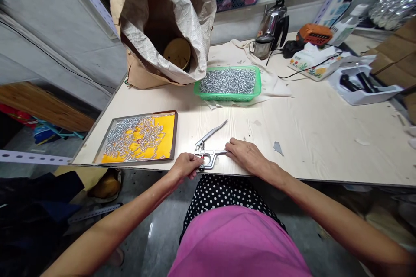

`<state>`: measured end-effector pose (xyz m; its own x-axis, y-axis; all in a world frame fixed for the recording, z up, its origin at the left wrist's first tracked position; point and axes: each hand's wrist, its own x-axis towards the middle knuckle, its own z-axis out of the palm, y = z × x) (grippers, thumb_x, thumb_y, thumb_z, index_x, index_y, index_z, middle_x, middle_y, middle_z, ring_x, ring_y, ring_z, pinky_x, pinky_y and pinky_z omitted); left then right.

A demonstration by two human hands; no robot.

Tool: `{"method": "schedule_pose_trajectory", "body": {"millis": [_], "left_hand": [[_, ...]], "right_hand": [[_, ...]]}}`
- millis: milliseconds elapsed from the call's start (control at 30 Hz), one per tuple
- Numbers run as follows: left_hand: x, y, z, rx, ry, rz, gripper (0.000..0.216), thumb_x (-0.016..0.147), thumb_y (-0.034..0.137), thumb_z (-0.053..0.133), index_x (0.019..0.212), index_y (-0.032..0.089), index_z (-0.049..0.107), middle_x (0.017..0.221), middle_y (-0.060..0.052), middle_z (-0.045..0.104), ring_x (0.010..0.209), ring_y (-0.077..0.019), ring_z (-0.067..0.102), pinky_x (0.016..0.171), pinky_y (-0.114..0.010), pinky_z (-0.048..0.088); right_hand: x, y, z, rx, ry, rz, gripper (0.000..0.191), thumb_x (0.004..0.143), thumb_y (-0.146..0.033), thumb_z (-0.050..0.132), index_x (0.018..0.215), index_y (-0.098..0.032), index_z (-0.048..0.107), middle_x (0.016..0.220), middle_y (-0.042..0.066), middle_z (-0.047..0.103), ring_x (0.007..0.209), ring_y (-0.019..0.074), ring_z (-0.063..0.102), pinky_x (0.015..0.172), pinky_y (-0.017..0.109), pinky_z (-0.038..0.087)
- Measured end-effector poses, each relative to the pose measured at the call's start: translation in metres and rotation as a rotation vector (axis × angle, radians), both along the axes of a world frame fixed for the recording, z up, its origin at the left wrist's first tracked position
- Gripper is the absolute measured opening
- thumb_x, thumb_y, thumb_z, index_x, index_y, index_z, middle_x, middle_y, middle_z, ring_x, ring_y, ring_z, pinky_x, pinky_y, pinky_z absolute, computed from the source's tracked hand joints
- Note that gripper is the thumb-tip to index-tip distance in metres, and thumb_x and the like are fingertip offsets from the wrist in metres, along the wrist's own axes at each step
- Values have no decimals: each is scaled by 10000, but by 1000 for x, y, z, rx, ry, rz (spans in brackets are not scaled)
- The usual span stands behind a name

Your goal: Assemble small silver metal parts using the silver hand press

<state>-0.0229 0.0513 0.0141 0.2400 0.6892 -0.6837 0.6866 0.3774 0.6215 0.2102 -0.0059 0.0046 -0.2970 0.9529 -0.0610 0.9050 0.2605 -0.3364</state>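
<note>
Silver hand pliers (212,156), like snap-fastener pliers with a spring and a red part by the jaw, lie at the table's front edge. Their upper lever (214,131) stands raised away from the lower handle. My left hand (186,164) is closed in a pinch at the jaw end; what is between its fingertips is too small to make out. My right hand (243,153) is closed on the end of the lower handle. Left of the pliers is a shallow tray (176,134) with a yellow bottom, holding many small metal pins (125,136).
A green basket (259,84) full of similar metal pieces stands behind the pliers. A large open sack (139,69) is at the back left. Farther back right are a steel kettle (271,21), a metal cup (261,46), a tissue pack (312,62) and a white holder (360,93).
</note>
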Motion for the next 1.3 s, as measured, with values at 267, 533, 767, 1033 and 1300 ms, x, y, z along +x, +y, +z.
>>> {"method": "schedule_pose_trajectory", "body": {"millis": [267,533,767,1033,1300], "left_hand": [[1,-7,3,-4,-31,97,181,817,294,634,785,116,628,403,86,457,334,-63,411,361,-170,354],[-2,-9,-2,13,-56,125,263,775,359,702,812,106,642,443,85,475,344,-57,420,365,-178,373],[-3,-10,-1,24,-34,93,240,824,352,645,773,119,616,422,73,462,368,-75,410,408,-201,395],[8,-16,10,882,190,-433,231,917,347,547,1039,181,653,1057,-77,633,949,-206,581,832,-329,480],[48,18,-11,986,77,-895,608,909,330,559,1432,135,318,1375,-172,488,1208,-292,463,1029,-477,400]], "right_hand": [[21,47,2,24,-46,104,979,635,-607,788,1430,-184,404,1524,199,323,1379,428,257,1034,578,312],[13,65,11,-26,-134,179,917,600,-586,800,1365,-196,481,1315,163,539,1164,373,459,959,508,366],[8,53,13,-2,-209,140,632,679,-528,770,1151,-145,597,1149,162,592,1045,338,489,816,416,406],[4,33,15,53,-150,146,311,810,-367,702,1020,-153,615,1047,123,609,976,270,524,803,375,403],[11,24,7,47,-62,99,542,759,-429,745,1159,-105,575,1097,151,580,992,286,502,817,394,441]]}}
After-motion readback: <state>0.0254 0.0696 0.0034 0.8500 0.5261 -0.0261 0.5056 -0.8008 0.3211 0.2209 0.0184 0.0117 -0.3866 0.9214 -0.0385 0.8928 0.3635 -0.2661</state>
